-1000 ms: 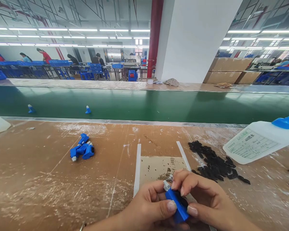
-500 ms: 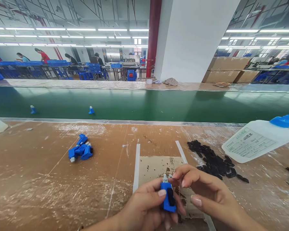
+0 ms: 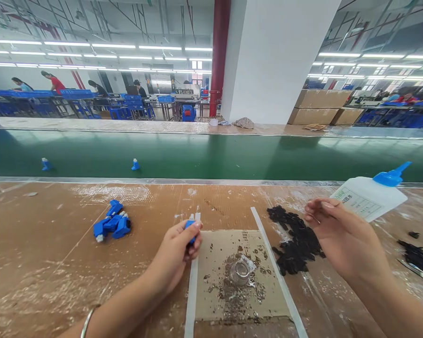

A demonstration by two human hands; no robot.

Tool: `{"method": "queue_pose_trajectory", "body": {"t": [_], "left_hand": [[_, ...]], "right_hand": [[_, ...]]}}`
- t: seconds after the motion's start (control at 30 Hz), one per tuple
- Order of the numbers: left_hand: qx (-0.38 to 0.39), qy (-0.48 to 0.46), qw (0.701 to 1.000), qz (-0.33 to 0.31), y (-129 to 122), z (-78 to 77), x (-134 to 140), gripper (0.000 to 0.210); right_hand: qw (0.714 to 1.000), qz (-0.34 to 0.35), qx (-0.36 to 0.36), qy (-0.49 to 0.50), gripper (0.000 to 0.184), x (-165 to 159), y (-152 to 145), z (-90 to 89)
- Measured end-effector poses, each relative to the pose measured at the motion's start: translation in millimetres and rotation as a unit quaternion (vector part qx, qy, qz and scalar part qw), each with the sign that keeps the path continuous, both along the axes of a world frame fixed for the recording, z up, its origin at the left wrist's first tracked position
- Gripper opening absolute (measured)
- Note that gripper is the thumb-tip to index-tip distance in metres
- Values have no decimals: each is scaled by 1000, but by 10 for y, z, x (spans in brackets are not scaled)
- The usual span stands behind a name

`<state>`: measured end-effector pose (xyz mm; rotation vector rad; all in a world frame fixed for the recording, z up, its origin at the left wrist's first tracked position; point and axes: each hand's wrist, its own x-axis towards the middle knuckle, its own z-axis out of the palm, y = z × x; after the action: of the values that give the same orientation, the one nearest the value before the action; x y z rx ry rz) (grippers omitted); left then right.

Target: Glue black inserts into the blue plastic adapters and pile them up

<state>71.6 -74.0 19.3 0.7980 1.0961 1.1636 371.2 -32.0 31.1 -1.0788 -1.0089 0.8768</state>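
My left hand (image 3: 178,249) is closed around a small blue plastic part (image 3: 189,229) with a pale tip, above the left tape strip. Fingers cover most of the part. My right hand (image 3: 348,239) is raised over the right side, fingers loosely bent and apart, with nothing visible in it. It overlaps the white glue bottle (image 3: 391,202) with a blue nozzle; I cannot tell whether they touch. Left of that hand lies a heap of small black pieces (image 3: 296,244). Between my hands, a small clear dish (image 3: 240,272) sits on a stained cardboard sheet (image 3: 215,244).
Several blue parts (image 3: 113,223) lie in a cluster at the left. Two more blue parts stand on the green conveyor belt (image 3: 197,155) beyond the table. More black pieces (image 3: 419,258) and a metal tool (image 3: 418,272) lie at far right. People sit in the background.
My left hand has moved left and forward with the blue part, uncovering the dish. My right hand has gone right, away from the part, towards the bottle. The view has shifted slightly.
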Motion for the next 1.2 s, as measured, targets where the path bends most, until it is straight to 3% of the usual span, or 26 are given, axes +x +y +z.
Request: {"method": "queue_pose_trajectory", "body": {"t": [0.13, 0.27, 0.47, 0.67, 0.8, 0.87, 1.0, 1.1, 1.2], "left_hand": [[66, 130, 989, 28, 194, -50, -205, 42], [108, 261, 956, 78, 348, -184, -392, 37], [178, 515, 825, 148, 549, -299, -706, 6], [132, 672, 704, 188, 553, -265, -1148, 34], [127, 713, 653, 221, 538, -225, -1247, 43], [139, 714, 650, 220, 644, -272, -1180, 47], [143, 680, 683, 224, 1118, -445, -1022, 37], [113, 640, 705, 284, 1580, -491, -1063, 36], [77, 599, 715, 352, 2007, -430, -1240, 38]], "right_hand": [[985, 1, -44, -166, 21, 19, 126, -228], [940, 22, -40, -338, 19, 3, 217, -387], [875, 64, 11, -480, 22, -17, 297, -518], [853, 70, 45, -515, 27, 31, 397, -683], [857, 74, 58, -507, 27, 56, 478, -755], [859, 76, 60, -503, 26, 65, 508, -768], [864, 82, 48, -494, 25, 100, 522, -769], [870, 82, 25, -485, 26, 129, 492, -749], [873, 96, 10, -478, 24, 135, 448, -683]]}}
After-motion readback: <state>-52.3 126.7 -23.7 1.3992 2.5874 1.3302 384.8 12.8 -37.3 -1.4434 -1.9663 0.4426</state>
